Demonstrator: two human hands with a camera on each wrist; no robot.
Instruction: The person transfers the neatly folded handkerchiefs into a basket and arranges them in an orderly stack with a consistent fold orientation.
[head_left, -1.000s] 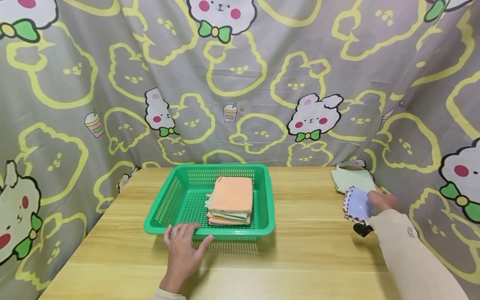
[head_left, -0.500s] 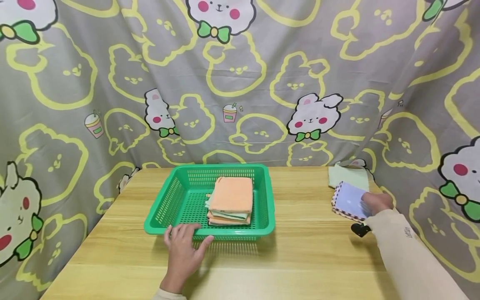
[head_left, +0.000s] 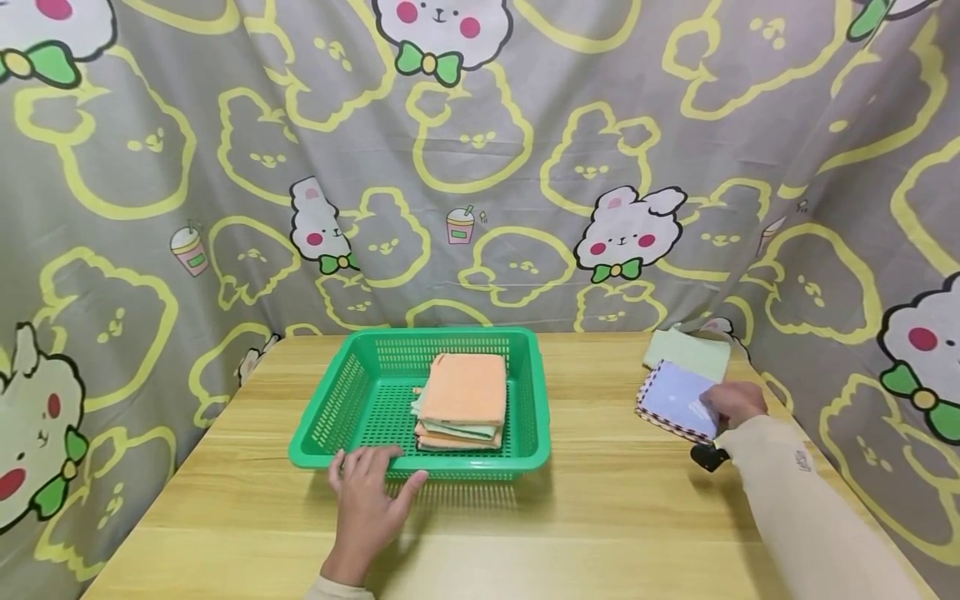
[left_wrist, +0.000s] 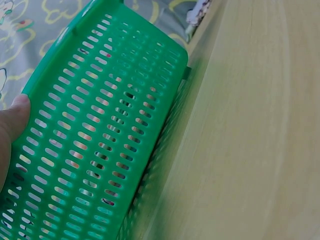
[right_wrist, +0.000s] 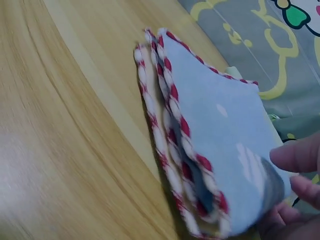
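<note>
At the right of the table, my right hand (head_left: 738,402) pinches a folded pale-blue cloth (head_left: 678,396) with a red-and-white braided edging. In the right wrist view, the thumb lies on top of the blue cloth (right_wrist: 215,115) near one corner, with fingers beneath; its layers hang slightly apart. A pale-green cloth (head_left: 693,350) lies just behind it. My left hand (head_left: 367,500) rests at the near rim of a green plastic basket (head_left: 311,417), fingers spread and relaxed. The left wrist view shows a digit touching the rim of the basket (left_wrist: 100,110). Inside sits a stack of folded orange and green cloths (head_left: 461,392).
The wooden table (head_left: 525,533) extends around the basket and between it and the cloths on the right. A grey curtain (head_left: 480,275) with cartoon bunnies hangs behind the table and along both sides. A black wrist device (head_left: 707,456) sits beneath my right wrist.
My right hand has moved left with the blue cloth, and the green cloth behind has shifted left as well. My left hand and the basket have stayed in place.
</note>
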